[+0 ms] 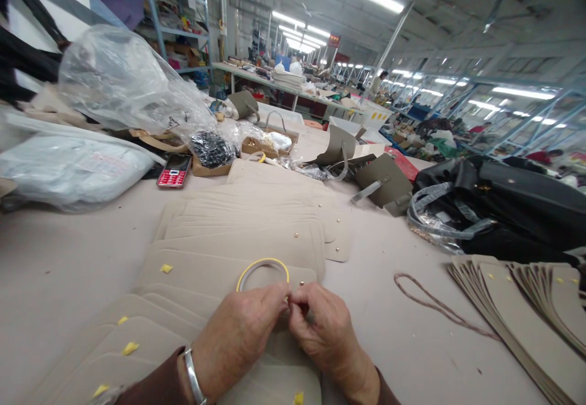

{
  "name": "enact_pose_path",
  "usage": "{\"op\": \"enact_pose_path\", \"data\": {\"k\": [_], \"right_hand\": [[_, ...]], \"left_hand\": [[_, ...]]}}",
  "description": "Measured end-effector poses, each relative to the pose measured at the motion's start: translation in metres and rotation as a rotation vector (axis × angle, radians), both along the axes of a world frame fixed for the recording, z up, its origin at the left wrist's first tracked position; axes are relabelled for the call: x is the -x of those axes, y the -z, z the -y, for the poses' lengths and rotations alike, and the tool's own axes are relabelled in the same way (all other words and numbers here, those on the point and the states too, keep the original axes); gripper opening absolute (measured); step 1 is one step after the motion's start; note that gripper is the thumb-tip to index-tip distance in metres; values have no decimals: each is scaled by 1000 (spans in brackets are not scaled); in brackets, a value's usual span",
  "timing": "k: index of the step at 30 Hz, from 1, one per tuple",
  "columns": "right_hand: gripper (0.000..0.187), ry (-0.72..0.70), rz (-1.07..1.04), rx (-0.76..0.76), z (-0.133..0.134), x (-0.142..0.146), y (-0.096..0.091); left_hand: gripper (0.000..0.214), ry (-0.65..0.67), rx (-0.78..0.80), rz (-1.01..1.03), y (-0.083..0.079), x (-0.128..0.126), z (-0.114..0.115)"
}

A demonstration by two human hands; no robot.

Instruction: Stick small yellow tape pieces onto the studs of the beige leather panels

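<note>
My left hand (pixel 242 335) and my right hand (pixel 323 328) meet low in the middle of the head view, fingertips pinched together. Between them they hold a thin yellow-edged tape ring (pixel 262 266) that arcs up from the fingers. What the fingertips pinch at the ring's end is too small to make out. Both hands hover over a spread of overlapping beige leather panels (pixel 238 234). Some panels carry small yellow tape bits (pixel 165 268) and small metal studs (pixel 296 234). A metal bracelet (pixel 195 377) is on my left wrist.
A second fan of beige panels (pixel 526 298) lies at the right. A brown cord (pixel 434 304) lies between the stacks. Black bags (pixel 508 200), olive leather pieces (pixel 382 179), a red phone (pixel 174 171), plastic bags (pixel 123 81) and small boxes crowd the far table.
</note>
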State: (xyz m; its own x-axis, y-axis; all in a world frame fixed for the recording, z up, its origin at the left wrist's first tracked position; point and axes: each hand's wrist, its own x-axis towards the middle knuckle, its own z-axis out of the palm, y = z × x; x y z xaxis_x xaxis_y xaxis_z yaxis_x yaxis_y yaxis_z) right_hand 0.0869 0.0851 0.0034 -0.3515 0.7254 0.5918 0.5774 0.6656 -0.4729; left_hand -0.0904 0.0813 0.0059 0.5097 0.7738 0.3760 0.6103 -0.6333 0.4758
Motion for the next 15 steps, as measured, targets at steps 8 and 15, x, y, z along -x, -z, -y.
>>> {"op": "enact_pose_path", "data": {"k": [8,15], "right_hand": [[13,141,-203,390,5,9,-12],[17,289,-495,793,-9,0,-11]], "left_hand": [[23,-37,-149,32,-6,-4,-2],[19,-11,-263,136,-8,-9,4]]}}
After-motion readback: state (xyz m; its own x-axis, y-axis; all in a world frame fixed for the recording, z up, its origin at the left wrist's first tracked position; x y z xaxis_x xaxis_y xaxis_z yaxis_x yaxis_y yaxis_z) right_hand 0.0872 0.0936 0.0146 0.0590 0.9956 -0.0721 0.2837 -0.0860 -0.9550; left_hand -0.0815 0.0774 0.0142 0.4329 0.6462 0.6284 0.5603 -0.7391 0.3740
